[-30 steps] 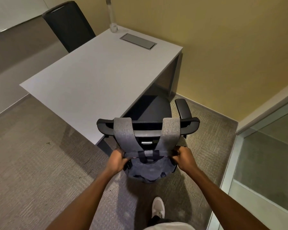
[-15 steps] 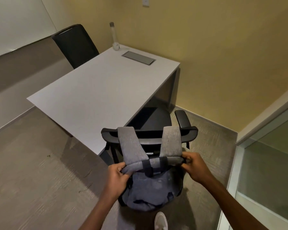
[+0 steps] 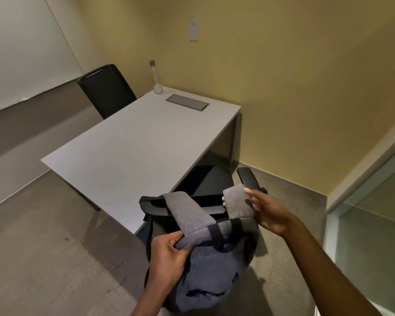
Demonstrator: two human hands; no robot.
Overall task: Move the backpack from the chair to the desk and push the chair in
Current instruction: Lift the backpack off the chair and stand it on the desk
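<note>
Left hand [image 3: 169, 254] clenches the grey backpack's [image 3: 205, 279] top edge, right hand [image 3: 263, 210] pinches its shoulder strap [image 3: 236, 201] over the office chair's [image 3: 205, 183] backrest

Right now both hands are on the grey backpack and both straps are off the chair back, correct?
Not quite. In the head view the right hand has lifted one strap clear, but the other strap is draped over the chair back. The left hand grips the backpack top.
</note>
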